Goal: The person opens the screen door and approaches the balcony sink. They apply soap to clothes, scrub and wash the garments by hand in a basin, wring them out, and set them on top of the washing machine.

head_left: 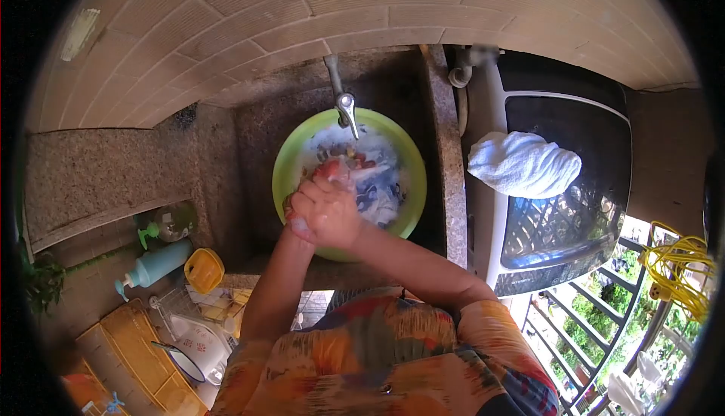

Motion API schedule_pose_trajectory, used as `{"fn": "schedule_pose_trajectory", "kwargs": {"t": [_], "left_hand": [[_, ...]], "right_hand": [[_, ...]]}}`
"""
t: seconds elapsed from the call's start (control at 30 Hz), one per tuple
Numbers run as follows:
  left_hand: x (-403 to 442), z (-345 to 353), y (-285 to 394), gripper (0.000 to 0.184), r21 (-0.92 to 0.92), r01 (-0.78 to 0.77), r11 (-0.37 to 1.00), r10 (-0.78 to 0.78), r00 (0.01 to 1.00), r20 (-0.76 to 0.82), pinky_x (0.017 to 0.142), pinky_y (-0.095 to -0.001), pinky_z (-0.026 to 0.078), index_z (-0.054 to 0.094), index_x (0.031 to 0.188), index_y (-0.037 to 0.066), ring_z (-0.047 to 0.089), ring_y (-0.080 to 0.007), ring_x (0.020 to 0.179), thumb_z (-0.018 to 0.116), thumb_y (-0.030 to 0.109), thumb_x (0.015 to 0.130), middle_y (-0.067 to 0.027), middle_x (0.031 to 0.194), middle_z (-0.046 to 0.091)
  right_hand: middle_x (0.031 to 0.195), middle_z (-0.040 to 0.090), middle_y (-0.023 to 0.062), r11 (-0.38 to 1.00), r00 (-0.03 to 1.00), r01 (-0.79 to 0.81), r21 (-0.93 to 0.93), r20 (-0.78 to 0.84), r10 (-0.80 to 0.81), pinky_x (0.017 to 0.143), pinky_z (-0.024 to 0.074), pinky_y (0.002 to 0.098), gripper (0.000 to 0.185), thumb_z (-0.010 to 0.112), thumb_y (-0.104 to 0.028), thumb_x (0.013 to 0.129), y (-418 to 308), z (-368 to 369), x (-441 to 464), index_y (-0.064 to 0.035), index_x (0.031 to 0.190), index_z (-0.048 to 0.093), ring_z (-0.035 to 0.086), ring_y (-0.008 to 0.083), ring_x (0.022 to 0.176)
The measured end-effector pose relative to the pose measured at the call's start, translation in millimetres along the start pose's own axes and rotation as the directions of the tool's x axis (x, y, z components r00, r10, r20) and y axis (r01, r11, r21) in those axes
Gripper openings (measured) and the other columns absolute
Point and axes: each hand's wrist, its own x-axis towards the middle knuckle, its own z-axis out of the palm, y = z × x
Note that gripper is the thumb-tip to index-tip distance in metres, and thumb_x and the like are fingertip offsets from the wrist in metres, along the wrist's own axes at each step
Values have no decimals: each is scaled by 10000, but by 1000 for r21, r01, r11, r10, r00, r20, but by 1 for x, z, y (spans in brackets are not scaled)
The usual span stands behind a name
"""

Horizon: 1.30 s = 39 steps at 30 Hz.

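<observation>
A lime-green basin (414, 216) stands in the stone sink, holding sudsy water and wet dark and multicoloured cloth (377, 197). Over its near left side my two hands are pressed together. My right hand (336, 216) lies on top with its fingers wrapped over. Beneath it my left hand (298, 227) is closed and mostly covered. A wet, reddish cloth (332, 170) sticks out beyond the knuckles, gripped between both hands. How much of it sits inside the fists is hidden.
A metal tap (346, 106) reaches over the basin's far rim. To the right, a twisted white towel (523, 164) rests on a dark-lidded washing machine (563, 227). Bottles, including a light-blue one (162, 262), and a yellow container (204, 270) are at left. Yellow cable (680, 265) hangs by the railing.
</observation>
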Motion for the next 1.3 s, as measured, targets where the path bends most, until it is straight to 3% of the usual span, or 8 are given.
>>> {"fn": "schedule_pose_trajectory", "kwargs": {"t": [0.17,0.3,0.4,0.67,0.77,0.97,1.07,1.3], "left_hand": [[7,16,4,398,-212,259,942,-319,888,-333,891,-324,450,521,1200,45,575,-178,1003,441,347,954,-98,1130,582],[11,-10,6,263,217,256,942,-93,821,-564,733,-267,480,603,1007,35,588,-133,872,538,273,917,-33,959,610],[2,-12,1,148,525,-52,849,337,820,-463,667,-253,487,624,939,58,587,-110,835,622,188,869,-28,942,619],[-35,-64,-27,217,887,198,417,58,968,-243,714,-234,480,645,1070,22,597,-105,767,611,72,861,-47,884,644],[-26,-70,-24,297,691,85,717,254,893,-373,646,-294,515,599,1177,92,604,-124,835,611,166,889,-58,1062,588],[-12,-15,10,477,-89,388,917,-372,757,-537,947,-456,444,525,1266,145,580,-267,1047,471,478,928,-115,1182,570],[-1,-11,3,512,-286,273,918,-374,834,-405,982,-444,421,533,1245,119,577,-272,1062,426,513,935,-116,1159,592],[-3,0,12,452,-311,185,932,-212,976,-53,1011,-452,371,502,1219,51,512,-283,1132,364,401,967,-125,1192,553]], "right_hand": [[734,603,94,991,991,-135,7,-6,136,582,493,410,170,647,-262,693,53,17,2,-98,725,616,614,295,645],[740,624,134,920,924,-382,-84,-59,378,588,501,435,215,596,-295,788,100,-2,-12,-89,736,628,616,337,649],[760,623,165,875,875,-454,-166,-266,404,628,498,448,229,584,-252,811,124,-16,-29,-39,737,623,609,349,693],[1391,345,204,647,654,-700,-301,92,751,993,403,456,636,607,-252,824,126,11,-74,-105,1376,328,397,409,1234],[1395,318,253,545,517,-781,-307,173,838,1015,383,468,740,621,-312,818,151,32,-81,-153,1437,249,365,420,1270],[1261,492,185,543,449,-801,-251,348,823,952,431,441,396,621,-321,793,138,19,-36,-50,1081,604,533,404,1081],[1176,534,77,903,895,-429,-36,117,430,999,358,470,295,696,-273,654,78,24,-41,-136,915,682,483,330,1131],[1050,561,39,974,974,-223,46,52,220,926,324,458,246,694,-202,595,-17,16,-31,-107,819,662,469,265,1079]]}}
